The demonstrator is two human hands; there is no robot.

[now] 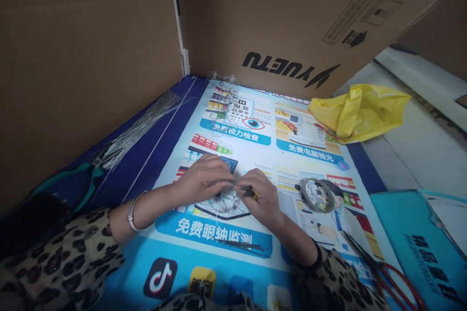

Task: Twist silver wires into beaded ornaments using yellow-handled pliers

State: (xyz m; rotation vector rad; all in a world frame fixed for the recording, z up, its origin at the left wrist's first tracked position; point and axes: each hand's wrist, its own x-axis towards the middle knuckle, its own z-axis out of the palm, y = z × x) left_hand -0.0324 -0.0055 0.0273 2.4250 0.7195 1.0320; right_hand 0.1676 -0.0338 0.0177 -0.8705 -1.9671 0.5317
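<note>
My left hand [204, 177] and my right hand [260, 196] meet over the middle of a printed poster mat [233, 247]. Both have their fingers pinched together on a small clear beaded wire piece [228, 199] with thin dark wires sticking out. The right hand also seems to hold a small dark-and-yellow tool [251, 194]. A silver bangle [133, 211] sits on my left wrist. Both arms wear leopard-print sleeves.
A bundle of thin silver wires [140, 128] lies at the left by teal pliers [82, 177]. A finished clear beaded piece [224, 89] sits at the back. A tape roll [317, 194], red-handled scissors [386, 272], a yellow bag [355, 109] and cardboard walls [83, 48] surround the mat.
</note>
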